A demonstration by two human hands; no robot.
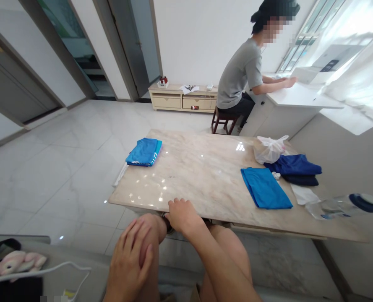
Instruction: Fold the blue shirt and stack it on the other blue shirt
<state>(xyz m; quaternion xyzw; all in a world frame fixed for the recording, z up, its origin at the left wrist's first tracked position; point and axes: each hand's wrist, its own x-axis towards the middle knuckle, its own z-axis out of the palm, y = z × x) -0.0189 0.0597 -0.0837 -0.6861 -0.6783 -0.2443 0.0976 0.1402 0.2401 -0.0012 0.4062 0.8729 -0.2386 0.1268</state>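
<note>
My left hand (131,251) lies on my left knee with its fingers stretched out and holds nothing. My right hand (182,214) rests by the near edge of the marble-topped table (199,176). Its fingers are loosely bent and nothing shows in them; the thumb side is partly hidden. On the far left of the tabletop lies a folded stack of blue cloth (144,152). A single folded blue cloth (266,188) lies flat on the right side, apart from both hands.
Dark blue clothing (295,167), a white plastic bag (270,149) and a clear bottle (340,206) occupy the table's right end. A person (239,77) sits on a stool beyond. A low cabinet (167,100) stands by the wall. A plush toy (16,263) lies at lower left.
</note>
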